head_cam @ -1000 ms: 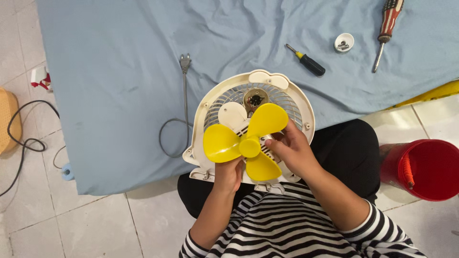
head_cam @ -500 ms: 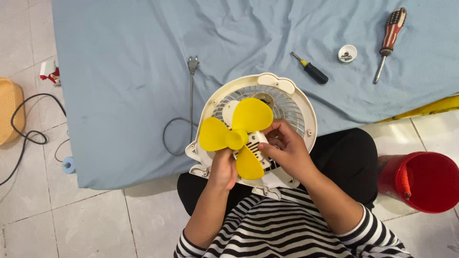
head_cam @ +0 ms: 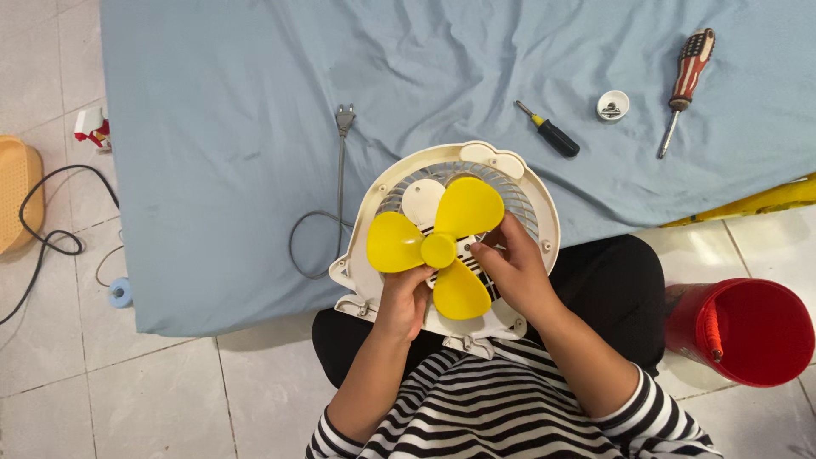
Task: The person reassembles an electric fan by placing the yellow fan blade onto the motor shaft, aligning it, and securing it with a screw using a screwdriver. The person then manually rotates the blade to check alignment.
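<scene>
A yellow three-blade fan propeller sits over the open cream fan housing, which rests on the edge of the blue sheet and my lap. My left hand grips the propeller from below, fingers under its lower-left blade. My right hand is at the propeller's right side, fingertips touching the fan's motor part behind the blades. The grey cord with its plug runs off the housing to the left.
On the blue sheet lie a black-and-yellow screwdriver, a white cap holding screws and a red-handled screwdriver. A red bucket stands on the tiles at right. A black cable and orange basket are at left.
The propeller has turned and shifted back toward the middle of the housing. Both hands stayed on it; my right fingers moved slightly up along its right side.
</scene>
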